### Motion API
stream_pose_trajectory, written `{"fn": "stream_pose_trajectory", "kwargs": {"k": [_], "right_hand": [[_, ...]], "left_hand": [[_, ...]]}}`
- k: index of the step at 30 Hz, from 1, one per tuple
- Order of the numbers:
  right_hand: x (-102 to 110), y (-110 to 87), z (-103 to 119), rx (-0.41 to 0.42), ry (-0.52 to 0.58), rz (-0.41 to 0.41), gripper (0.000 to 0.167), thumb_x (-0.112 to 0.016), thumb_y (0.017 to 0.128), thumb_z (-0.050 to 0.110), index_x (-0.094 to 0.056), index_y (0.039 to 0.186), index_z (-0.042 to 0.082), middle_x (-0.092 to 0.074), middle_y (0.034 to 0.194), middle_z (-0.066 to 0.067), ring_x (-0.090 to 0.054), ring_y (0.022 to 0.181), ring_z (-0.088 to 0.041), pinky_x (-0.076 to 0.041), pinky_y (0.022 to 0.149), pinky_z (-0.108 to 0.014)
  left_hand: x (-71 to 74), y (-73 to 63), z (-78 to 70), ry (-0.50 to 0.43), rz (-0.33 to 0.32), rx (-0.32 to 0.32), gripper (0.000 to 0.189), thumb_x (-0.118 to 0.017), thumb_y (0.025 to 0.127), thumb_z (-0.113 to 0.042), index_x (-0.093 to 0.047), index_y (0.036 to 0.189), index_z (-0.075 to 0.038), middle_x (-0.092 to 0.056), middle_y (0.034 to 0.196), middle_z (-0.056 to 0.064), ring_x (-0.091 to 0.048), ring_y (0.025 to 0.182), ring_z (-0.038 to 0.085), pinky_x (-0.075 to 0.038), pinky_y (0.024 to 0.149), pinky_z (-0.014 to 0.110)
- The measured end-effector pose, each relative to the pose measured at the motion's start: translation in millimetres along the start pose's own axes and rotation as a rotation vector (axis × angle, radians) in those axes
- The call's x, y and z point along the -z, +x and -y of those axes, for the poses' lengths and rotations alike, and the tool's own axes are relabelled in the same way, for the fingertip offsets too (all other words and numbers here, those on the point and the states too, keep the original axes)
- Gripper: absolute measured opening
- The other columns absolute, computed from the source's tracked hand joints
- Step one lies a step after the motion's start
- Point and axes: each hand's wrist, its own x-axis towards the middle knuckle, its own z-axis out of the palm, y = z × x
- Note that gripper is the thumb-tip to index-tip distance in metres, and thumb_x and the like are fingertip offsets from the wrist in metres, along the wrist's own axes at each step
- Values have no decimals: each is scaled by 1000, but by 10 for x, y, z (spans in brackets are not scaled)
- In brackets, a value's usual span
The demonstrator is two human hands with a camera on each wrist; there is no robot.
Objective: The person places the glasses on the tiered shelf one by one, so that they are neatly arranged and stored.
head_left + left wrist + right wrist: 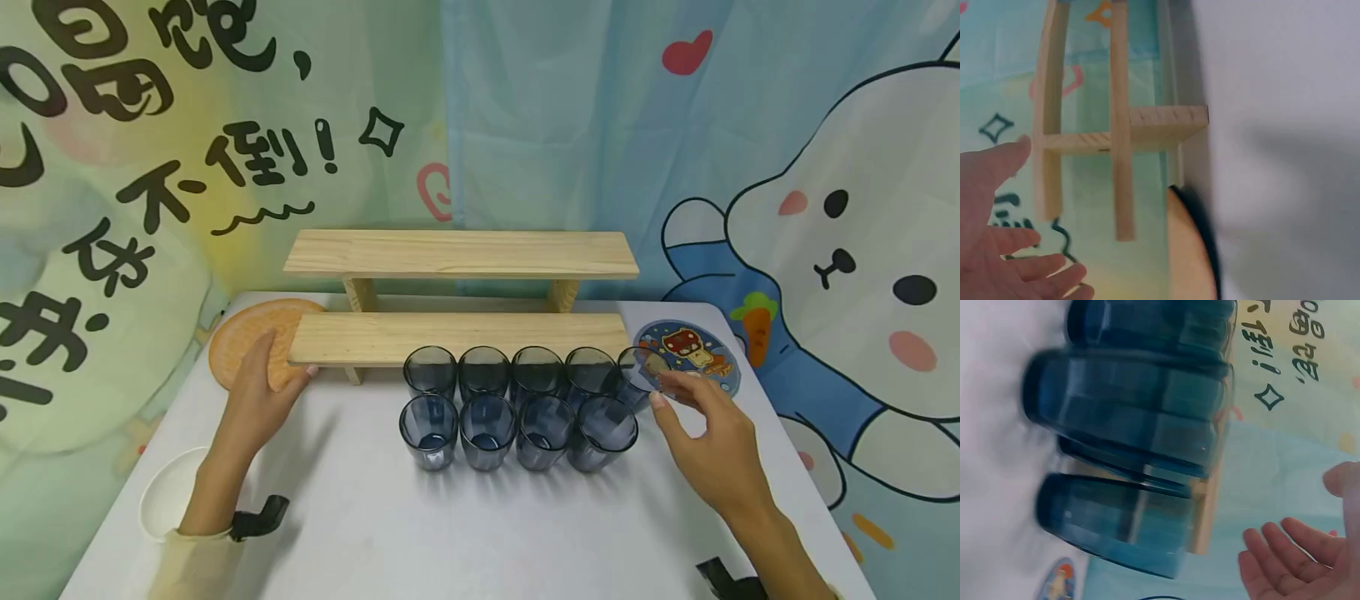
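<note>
Several blue-tinted clear glasses (pixel 487 433) stand upright in two rows on the white table, close in front of a two-step wooden shelf (pixel 352 337). My right hand (pixel 712 442) is beside the rightmost back-row glass (pixel 636 385), its thumb and fingers apart. In the right wrist view the fingers (pixel 1294 562) are relaxed with nothing between them, and a gap shows between them and the glasses (pixel 1116 519). My left hand (pixel 251 408) is at the shelf's left end, fingers spread and holding nothing. Whether its thumb touches the lower board cannot be told.
A round orange-slice mat (pixel 247 333) lies behind my left hand. A white round dish (pixel 168 492) sits partly under the left forearm. A round patterned mat (pixel 686 350) lies at the back right. A printed curtain (pixel 525 125) hangs behind the table (pixel 450 542).
</note>
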Motion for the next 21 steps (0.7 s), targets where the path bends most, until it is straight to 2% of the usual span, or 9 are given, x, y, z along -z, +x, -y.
{"fn": "stream_pose_trajectory", "kwargs": {"k": [2,4,6,8,12,15,18,21], "right_hand": [[-32,-81,-27,-16,19,-36,39,-67,105,23,-63,139,4,-69,131,-16,-66,120,-39,-44,106,-10],[-85,-159,-55,-31,38,-53,38,-67,105,20,-63,139,2,-69,131,-16,-67,120,-36,-32,99,3],[-143,-231,-79,-48,54,-59,38,-67,106,18,-62,139,0,-70,131,-16,-67,121,-28,-34,100,3],[-215,-294,-102,-69,72,-48,39,-66,106,17,-60,140,0,-70,132,-14,-64,122,-12,-35,101,2],[-341,-389,-145,-106,110,-7,43,-65,107,21,-56,144,-1,-66,137,-14,-49,121,15,-35,103,1],[-419,-439,-182,-125,158,23,48,-65,107,22,-53,147,-2,-63,142,-15,-44,122,20,-36,103,0],[-497,-482,-227,-154,205,58,52,-66,107,23,-51,149,-2,-60,146,-17,-44,124,19,-38,104,-1],[-567,-517,-270,-190,230,98,56,-66,107,27,-49,151,-1,-58,149,-17,-48,129,10,-38,104,-1]], "left_hand": [[-48,33,33,-42,-10,28,91,-71,103,-31,-17,163,10,-22,166,40,-21,153,59,-21,120,74],[-94,65,59,-74,-19,55,93,-72,102,-29,-15,163,10,-19,166,40,-19,154,58,-19,122,73],[-136,95,72,-98,-15,78,95,-72,102,-28,-12,163,11,-16,167,40,-16,156,58,-18,124,71],[-153,117,80,-107,-7,106,97,-72,102,-29,-9,164,11,-14,168,39,-15,156,56,-17,125,70],[-178,157,98,-109,14,166,98,-70,103,-33,-7,165,8,-13,168,39,-13,158,55,-17,125,69],[-195,181,128,-114,28,198,98,-69,104,-35,-6,166,7,-12,168,38,-14,157,55,-19,124,70],[-219,209,171,-119,51,222,97,-66,106,-37,-4,166,7,-12,169,38,-19,155,56,-22,123,71],[-240,239,208,-115,76,239,97,-64,106,-39,-4,166,8,-14,168,38,-24,153,56,-26,121,70]]}}
